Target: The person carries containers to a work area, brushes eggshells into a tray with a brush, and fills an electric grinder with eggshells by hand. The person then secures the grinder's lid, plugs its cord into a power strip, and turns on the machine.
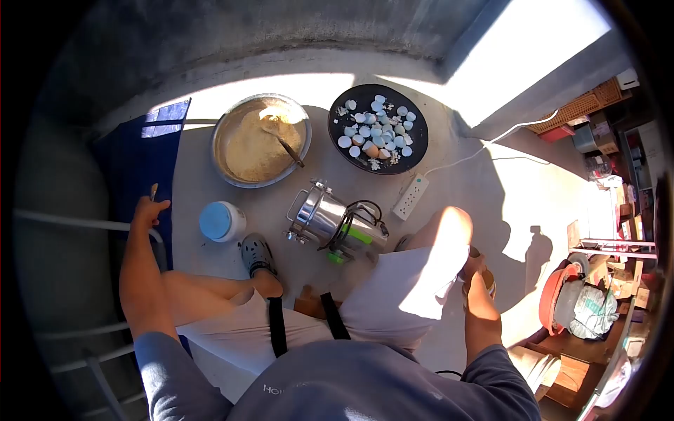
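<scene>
My left hand [149, 212] is out to the left over a dark blue sheet [130, 165], closed around a small, slim brown-and-pale object [154, 190] whose kind is unclear. Beside my right knee, my right hand [475, 264] is closed at a round container [491, 282], mostly hidden by the hand and forearm. In front of me, a metal bowl [219, 163] holds tan powder [247, 149] with a dark-handled utensil [286, 149] stuck in it. A black round tray [342, 146] carries many broken eggshells [375, 131]. A steel grinding machine [319, 212] lies between my feet, its black cord bundled on it.
A white tub with a blue lid [217, 222] stands left of my shoe [258, 254]. A power strip [411, 197] with a white cable lies right of the machine. White metal rails [70, 219] run along the left. Boxes and a red basin [552, 302] crowd the right side.
</scene>
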The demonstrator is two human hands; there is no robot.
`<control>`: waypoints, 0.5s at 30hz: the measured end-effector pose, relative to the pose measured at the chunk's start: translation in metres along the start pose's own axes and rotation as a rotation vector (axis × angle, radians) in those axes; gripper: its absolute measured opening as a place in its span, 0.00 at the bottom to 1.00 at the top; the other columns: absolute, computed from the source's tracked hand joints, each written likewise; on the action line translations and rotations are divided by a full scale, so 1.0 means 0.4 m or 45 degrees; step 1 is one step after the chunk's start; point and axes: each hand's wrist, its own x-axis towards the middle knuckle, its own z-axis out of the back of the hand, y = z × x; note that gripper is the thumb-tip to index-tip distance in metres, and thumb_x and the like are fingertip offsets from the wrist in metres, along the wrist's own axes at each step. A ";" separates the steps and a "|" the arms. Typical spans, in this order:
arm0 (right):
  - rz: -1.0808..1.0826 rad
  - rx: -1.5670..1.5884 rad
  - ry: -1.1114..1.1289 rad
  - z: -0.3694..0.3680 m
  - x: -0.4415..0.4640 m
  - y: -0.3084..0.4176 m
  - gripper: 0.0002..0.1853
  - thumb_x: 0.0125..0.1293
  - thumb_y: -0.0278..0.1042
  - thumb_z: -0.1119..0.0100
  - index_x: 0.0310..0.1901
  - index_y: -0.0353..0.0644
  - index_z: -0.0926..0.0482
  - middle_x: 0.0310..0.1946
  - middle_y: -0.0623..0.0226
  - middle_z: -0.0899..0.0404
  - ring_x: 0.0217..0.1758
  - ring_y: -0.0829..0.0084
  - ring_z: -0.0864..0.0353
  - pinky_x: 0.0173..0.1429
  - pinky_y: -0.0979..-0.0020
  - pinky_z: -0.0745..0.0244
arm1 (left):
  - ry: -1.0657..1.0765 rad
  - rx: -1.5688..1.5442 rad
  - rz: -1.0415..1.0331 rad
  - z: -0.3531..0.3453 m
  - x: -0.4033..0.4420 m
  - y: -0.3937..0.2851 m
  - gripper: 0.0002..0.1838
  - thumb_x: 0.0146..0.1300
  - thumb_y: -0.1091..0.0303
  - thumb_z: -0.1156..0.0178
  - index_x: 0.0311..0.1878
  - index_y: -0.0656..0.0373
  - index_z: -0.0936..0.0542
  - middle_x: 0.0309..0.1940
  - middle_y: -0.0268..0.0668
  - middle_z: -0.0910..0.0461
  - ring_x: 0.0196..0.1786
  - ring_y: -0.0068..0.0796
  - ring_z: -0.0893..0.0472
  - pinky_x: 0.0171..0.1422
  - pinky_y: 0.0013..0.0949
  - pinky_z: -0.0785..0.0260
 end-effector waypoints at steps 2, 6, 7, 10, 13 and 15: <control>-0.160 0.090 -0.053 -0.049 -0.037 -0.068 0.60 0.43 0.72 0.32 0.74 0.46 0.45 0.70 0.34 0.44 0.71 0.39 0.38 0.73 0.50 0.39 | -0.044 0.043 -0.172 0.129 -0.063 0.010 0.17 0.60 0.61 0.31 0.41 0.63 0.26 0.25 0.38 0.22 0.20 0.26 0.24 0.18 0.28 0.36; -0.216 0.296 -0.038 0.006 -0.118 -0.085 0.56 0.50 0.72 0.36 0.71 0.37 0.40 0.65 0.45 0.30 0.68 0.51 0.28 0.71 0.57 0.32 | 0.211 -0.150 -0.020 0.117 -0.210 0.199 0.12 0.63 0.63 0.35 0.39 0.60 0.25 0.24 0.38 0.21 0.13 0.22 0.29 0.12 0.26 0.47; -0.092 0.270 0.121 -0.035 -0.020 -0.150 0.55 0.51 0.72 0.37 0.71 0.37 0.40 0.66 0.42 0.32 0.68 0.48 0.29 0.70 0.56 0.32 | 0.342 -0.096 0.066 0.072 -0.268 0.246 0.10 0.64 0.64 0.36 0.37 0.60 0.24 0.25 0.39 0.20 0.14 0.22 0.29 0.13 0.25 0.49; 0.243 0.257 0.453 -0.127 0.197 -0.282 0.52 0.54 0.70 0.38 0.71 0.38 0.40 0.66 0.37 0.36 0.67 0.43 0.29 0.69 0.55 0.32 | 0.797 -0.238 0.408 -0.184 -0.447 0.400 0.11 0.65 0.64 0.37 0.40 0.63 0.21 0.27 0.40 0.19 0.18 0.22 0.29 0.16 0.26 0.47; 0.289 0.277 0.339 -0.124 0.149 -0.227 0.48 0.56 0.65 0.39 0.69 0.38 0.37 0.64 0.38 0.33 0.65 0.45 0.28 0.68 0.55 0.31 | 1.242 -0.436 0.564 -0.485 -0.578 0.578 0.15 0.62 0.63 0.34 0.45 0.64 0.22 0.27 0.37 0.22 0.23 0.24 0.25 0.19 0.26 0.39; 0.277 0.284 0.292 -0.122 0.125 -0.234 0.45 0.57 0.62 0.40 0.68 0.37 0.36 0.62 0.39 0.31 0.65 0.46 0.27 0.67 0.56 0.31 | 1.385 -0.541 0.657 -0.601 -0.684 0.545 0.14 0.62 0.63 0.34 0.44 0.64 0.22 0.27 0.37 0.22 0.23 0.24 0.25 0.19 0.26 0.39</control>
